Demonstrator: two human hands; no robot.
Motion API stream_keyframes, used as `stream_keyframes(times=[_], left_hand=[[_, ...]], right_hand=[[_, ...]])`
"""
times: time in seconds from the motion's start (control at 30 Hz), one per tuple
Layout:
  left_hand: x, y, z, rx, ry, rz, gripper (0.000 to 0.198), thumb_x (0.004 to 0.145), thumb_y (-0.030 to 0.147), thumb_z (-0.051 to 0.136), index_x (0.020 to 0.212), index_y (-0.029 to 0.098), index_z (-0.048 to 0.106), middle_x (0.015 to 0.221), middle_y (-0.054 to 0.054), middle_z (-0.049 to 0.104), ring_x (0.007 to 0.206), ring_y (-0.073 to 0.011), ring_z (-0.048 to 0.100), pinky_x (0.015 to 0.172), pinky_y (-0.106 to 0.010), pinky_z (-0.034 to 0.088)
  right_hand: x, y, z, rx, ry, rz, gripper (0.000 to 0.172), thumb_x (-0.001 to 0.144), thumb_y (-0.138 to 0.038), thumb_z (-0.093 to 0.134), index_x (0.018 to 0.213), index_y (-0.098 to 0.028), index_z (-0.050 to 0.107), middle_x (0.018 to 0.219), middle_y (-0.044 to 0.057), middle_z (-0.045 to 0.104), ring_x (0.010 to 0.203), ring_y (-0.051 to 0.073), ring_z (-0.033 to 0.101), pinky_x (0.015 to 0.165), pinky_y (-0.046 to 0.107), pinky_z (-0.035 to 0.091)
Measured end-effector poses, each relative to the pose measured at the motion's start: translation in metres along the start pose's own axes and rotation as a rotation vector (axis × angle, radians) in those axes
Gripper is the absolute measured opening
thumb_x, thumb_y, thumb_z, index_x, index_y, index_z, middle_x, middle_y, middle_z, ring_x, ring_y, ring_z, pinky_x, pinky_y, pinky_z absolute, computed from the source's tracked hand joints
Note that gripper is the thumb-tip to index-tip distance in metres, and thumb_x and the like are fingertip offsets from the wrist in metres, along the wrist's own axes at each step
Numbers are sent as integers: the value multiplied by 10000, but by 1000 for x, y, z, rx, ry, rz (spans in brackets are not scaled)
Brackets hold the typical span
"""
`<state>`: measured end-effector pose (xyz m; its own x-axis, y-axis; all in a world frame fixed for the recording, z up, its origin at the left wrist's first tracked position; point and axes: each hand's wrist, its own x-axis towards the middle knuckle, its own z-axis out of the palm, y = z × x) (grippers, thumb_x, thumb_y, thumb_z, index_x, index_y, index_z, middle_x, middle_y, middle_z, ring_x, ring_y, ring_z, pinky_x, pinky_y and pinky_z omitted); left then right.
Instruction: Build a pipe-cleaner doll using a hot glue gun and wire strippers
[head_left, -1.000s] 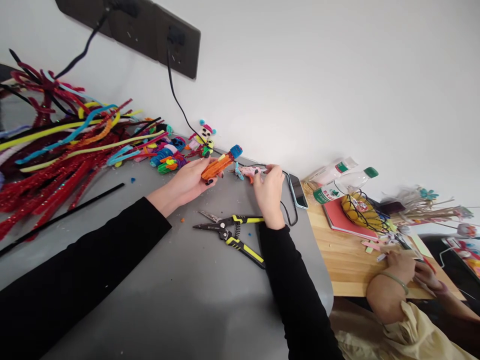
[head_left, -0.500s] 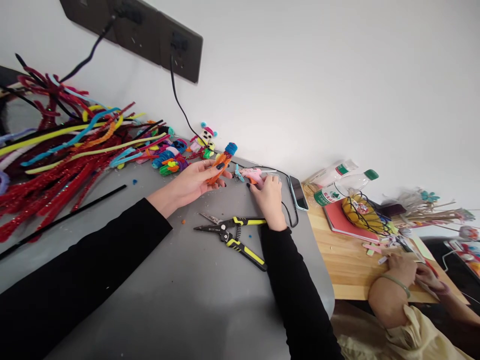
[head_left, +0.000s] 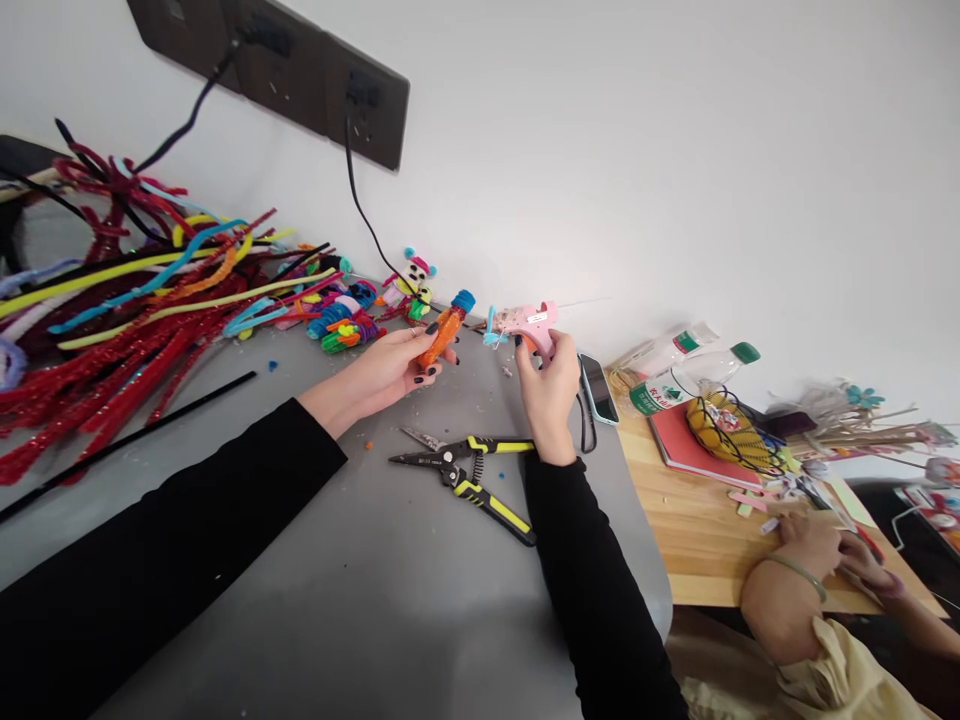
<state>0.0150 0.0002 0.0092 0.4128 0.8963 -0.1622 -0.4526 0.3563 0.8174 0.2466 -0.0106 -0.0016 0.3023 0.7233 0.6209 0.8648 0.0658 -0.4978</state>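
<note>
Between the thumb and fingers of my left hand (head_left: 390, 370) is an orange pipe-cleaner figure (head_left: 444, 335) with a blue top, tilted to the right. My right hand (head_left: 550, 390) is closed around the handle of a pink hot glue gun (head_left: 529, 322). Its nozzle faces left, toward the figure, with a small gap between them. A light-blue piece (head_left: 491, 330) sits at the gun's front end, and a thin clear stick pokes out behind. Below both hands, wire-stripper pliers (head_left: 457, 465) with black and yellow handles lie spread on the grey table (head_left: 360, 600).
A heap of pipe cleaners (head_left: 165, 290) covers the left side. Finished pipe-cleaner figures (head_left: 412, 280) stand by the wall. Right of my hand lies a phone (head_left: 598, 390). On the wooden table are bottles (head_left: 664, 385), a wire basket (head_left: 731, 435) and another person's hands (head_left: 810, 550).
My right hand has lifted the glue gun off the table and now grips its handle. My left hand still holds the orange figure, nearly in the same place.
</note>
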Motion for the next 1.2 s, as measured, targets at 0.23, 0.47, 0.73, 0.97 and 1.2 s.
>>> stream_keyframes(times=[0.23, 0.47, 0.73, 0.97, 1.2], left_hand=[[3, -3, -4, 32, 18, -34, 194, 980, 211, 622, 901, 103, 762, 778, -98, 687, 537, -98, 514, 435, -192, 363], [6, -5, -6, 52, -2, -55, 206, 925, 217, 653, 820, 90, 779, 739, -109, 663, 535, -93, 492, 448, -197, 352], [3, 0, 0, 58, -6, -84, 188, 891, 202, 667, 774, 86, 759, 693, -97, 627, 508, -77, 441, 420, -186, 316], [0, 4, 4, 67, -26, -76, 209, 891, 173, 627, 708, 105, 702, 649, -76, 594, 464, -61, 386, 385, -168, 286], [-1, 6, 3, 101, -56, -67, 212, 922, 170, 582, 760, 96, 697, 601, -34, 531, 439, -58, 352, 374, -157, 279]], right_hand=[[0, -3, -4, 94, 80, -163, 351, 951, -430, 590, 1194, -177, 612, 833, 10, 554, 744, 180, 523, 742, 335, 489], [0, -2, -6, 62, 69, -222, 333, 978, -423, 576, 1204, -186, 636, 831, 7, 532, 715, 172, 491, 717, 328, 472], [0, -5, -7, 71, 80, -255, 332, 989, -413, 560, 1197, -168, 646, 799, 3, 519, 696, 170, 480, 688, 325, 456], [1, -3, -6, 81, 32, -263, 332, 995, -403, 555, 1216, -170, 641, 797, 0, 521, 715, 172, 495, 720, 331, 464], [1, -2, -6, 78, 37, -278, 325, 1012, -402, 556, 1214, -164, 649, 811, 4, 546, 708, 162, 502, 720, 322, 457]])
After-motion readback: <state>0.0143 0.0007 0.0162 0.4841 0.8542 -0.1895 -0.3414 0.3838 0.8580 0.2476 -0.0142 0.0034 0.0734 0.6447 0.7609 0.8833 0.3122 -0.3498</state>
